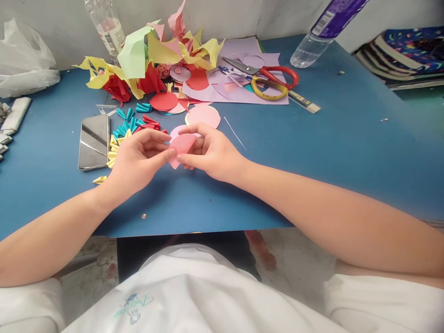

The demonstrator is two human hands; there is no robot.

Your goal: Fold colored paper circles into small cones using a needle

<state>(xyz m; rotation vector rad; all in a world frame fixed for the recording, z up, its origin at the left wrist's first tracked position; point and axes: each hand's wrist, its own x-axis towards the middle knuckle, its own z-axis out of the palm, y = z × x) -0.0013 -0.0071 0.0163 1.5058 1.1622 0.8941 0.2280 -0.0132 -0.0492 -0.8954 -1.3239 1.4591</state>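
Note:
Between my two hands, above the blue table, is a folded pink paper circle [182, 144]. My left hand [140, 155] pinches its left edge with thumb and fingers. On the other side my right hand [211, 150] grips it, the thumb in front and the index finger over the top. Just behind the fold lies a lilac paper circle [175, 131], partly covered by my fingers. Farther back rests a stack of pale pink paper circles [203, 116]. Small rolled cones in teal [130, 125], red [150, 123] and yellow [111, 156] lie beyond and beside my left hand.
A phone [93, 141] lies left of the cones. Behind are crumpled paper scraps [163, 52], red-handled scissors [280, 74], yellow-handled scissors [268, 90] and lilac sheets [239, 90]. A thin white stick [235, 133] lies right of the circles. Bottles [314, 44] stand at the back.

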